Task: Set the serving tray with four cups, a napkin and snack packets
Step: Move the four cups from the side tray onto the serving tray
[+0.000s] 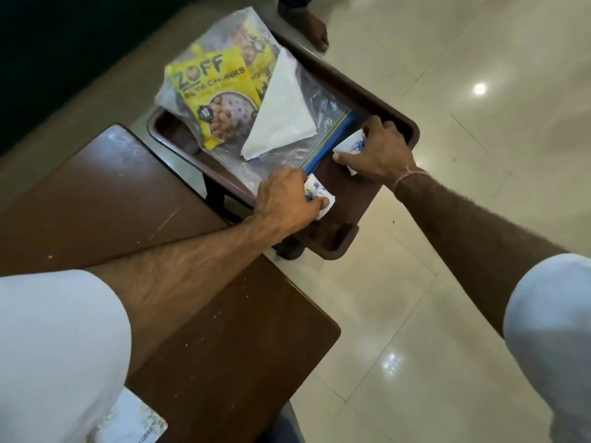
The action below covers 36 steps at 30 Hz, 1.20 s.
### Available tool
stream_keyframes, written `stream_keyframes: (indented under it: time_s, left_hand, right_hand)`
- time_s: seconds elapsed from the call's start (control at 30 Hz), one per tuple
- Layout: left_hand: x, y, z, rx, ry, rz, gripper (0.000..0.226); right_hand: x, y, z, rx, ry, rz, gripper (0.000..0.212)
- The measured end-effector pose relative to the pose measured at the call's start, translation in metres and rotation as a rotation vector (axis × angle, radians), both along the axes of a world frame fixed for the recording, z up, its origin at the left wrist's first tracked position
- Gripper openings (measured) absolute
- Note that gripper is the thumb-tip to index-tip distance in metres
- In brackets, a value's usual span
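Left hand (289, 199) is gripping one cup (318, 195), right hand (375, 151) clutching another (351, 145), both lowering at the tray's (412, 126) five-o'clock end. Best set them upright, clear of the napkin (281, 116) and packets (214, 94) at eleven.

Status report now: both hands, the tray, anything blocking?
Left hand grip on one cup, right hand on another cup, both over tray. Napkin, snack packets already on it. Only two cups visible. Nothing blocking.
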<state>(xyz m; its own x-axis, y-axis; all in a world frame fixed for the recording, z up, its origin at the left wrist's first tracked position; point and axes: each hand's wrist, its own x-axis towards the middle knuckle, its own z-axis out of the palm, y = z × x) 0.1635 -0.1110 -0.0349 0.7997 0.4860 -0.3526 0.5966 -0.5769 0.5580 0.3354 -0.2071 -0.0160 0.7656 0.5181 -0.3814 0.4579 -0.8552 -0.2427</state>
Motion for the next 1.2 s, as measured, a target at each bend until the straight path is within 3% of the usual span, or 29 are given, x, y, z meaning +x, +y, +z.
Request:
stream_keyframes:
  time_s: [0.17, 0.33, 0.47, 0.7, 1.0, 1.2]
  left_hand:
    - [0.002, -0.002, -0.009, -0.131, -0.069, 0.068, 0.033]
    - [-0.006, 0.0, -0.003, -0.199, -0.199, 0.124, 0.044]
    - [-0.023, 0.013, 0.01, -0.213, -0.287, 0.206, 0.032]
    - [-0.091, 0.051, 0.034, -0.214, -0.452, 0.508, 0.085]
    - [-0.263, 0.071, 0.036, -0.004, -0.284, 0.826, 0.072]
    - [-0.383, 0.051, 0.035, -0.046, -0.151, 1.107, 0.074]
  right_hand:
    - [0.002, -0.002, -0.01, 0.07, 0.031, -0.042, 0.078]
    - [-0.005, 0.003, -0.001, 0.165, -0.011, -0.067, 0.078]
    - [-0.029, 0.024, 0.015, 0.307, 0.007, -0.042, 0.08]
    - [-0.093, 0.085, 0.044, 0.444, 0.047, 0.079, 0.073]
    - [-0.256, 0.15, 0.039, 0.456, 0.196, 0.325, 0.073]
    - [-0.389, 0.168, 0.031, 0.418, 0.233, 0.528, 0.08]
